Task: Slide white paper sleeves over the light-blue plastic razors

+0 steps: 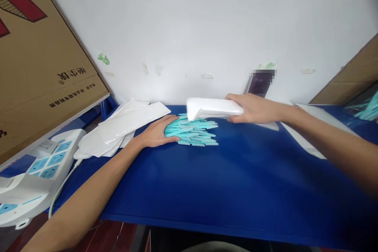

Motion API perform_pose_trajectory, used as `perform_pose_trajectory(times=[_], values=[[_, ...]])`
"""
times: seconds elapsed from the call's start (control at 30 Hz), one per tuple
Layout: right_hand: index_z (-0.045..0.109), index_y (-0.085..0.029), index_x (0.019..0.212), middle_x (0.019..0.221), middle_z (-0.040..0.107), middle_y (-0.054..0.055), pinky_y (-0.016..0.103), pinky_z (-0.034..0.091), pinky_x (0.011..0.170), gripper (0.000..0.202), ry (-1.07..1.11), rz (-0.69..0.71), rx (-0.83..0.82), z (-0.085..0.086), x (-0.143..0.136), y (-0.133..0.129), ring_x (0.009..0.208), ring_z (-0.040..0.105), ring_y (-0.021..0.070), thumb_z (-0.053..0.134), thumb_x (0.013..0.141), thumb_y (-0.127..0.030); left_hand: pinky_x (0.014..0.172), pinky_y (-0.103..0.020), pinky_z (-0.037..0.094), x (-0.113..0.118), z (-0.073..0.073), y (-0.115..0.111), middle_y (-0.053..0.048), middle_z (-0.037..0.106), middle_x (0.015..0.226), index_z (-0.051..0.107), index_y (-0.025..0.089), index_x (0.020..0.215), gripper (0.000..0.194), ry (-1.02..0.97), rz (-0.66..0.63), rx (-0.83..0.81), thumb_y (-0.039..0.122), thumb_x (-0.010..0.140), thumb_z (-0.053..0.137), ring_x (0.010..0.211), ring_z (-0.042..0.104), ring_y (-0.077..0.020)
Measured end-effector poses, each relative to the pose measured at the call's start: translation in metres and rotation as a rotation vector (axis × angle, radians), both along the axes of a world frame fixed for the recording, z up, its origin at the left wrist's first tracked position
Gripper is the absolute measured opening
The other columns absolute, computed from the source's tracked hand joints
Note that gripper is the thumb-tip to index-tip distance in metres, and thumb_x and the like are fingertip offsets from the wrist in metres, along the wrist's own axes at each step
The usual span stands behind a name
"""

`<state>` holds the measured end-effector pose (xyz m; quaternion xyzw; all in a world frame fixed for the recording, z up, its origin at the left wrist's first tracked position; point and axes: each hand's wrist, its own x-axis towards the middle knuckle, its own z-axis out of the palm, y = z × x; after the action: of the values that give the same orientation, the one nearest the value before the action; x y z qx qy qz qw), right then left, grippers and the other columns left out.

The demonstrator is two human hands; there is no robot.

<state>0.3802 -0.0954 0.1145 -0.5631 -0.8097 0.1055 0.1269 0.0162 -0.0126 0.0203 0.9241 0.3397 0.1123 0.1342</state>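
A pile of several thin teal sticks [195, 132] lies on the blue tabletop [189, 189] near the middle. My left hand [161, 130] is wrapped round the left end of the pile, thumb in front and fingers behind. My right hand [249, 108] grips the right end of a white packet [212, 107], holding it level above the back of the pile. The packet's left end hides some of the sticks. Left of my left hand, flat white bags [126, 126] lie in a loose, overlapping heap.
A white power strip [56, 161] with blue sockets and a cable sits at the left, before a large cardboard box [44, 67]. A phone [260, 82] leans on the white wall. White sheets [307, 141] lie under my right forearm; teal pieces [369, 108] are at far right.
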Motion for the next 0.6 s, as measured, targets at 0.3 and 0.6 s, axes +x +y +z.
perform_pose_trajectory(times=[0.3, 0.6], values=[[0.061, -0.021, 0.06, 0.058, 0.058, 0.0, 0.044, 0.054, 0.078, 0.049, 0.066, 0.204, 0.176, 0.027, -0.099, 0.146, 0.081, 0.07, 0.0265, 0.086, 0.06, -0.063, 0.117, -0.048, 0.042, -0.002, -0.007, 0.001, -0.009, 0.053, 0.153, 0.041, 0.025, 0.153, 0.095, -0.163, 0.022, -0.075, 0.072, 0.077, 0.071, 0.139, 0.052, -0.0341], [0.058, -0.015, 0.057, 0.07, 0.069, 0.001, 0.04, 0.055, 0.082, 0.064, 0.037, 0.168, 0.24, 0.051, -0.049, 0.199, 0.089, 0.074, 0.0246, 0.072, 0.067, -0.078, 0.114, -0.044, 0.044, 0.001, -0.001, 0.002, -0.01, 0.052, 0.154, 0.042, 0.022, 0.152, 0.091, -0.177, -0.057, -0.09, 0.071, 0.08, 0.069, 0.136, 0.054, -0.0336]])
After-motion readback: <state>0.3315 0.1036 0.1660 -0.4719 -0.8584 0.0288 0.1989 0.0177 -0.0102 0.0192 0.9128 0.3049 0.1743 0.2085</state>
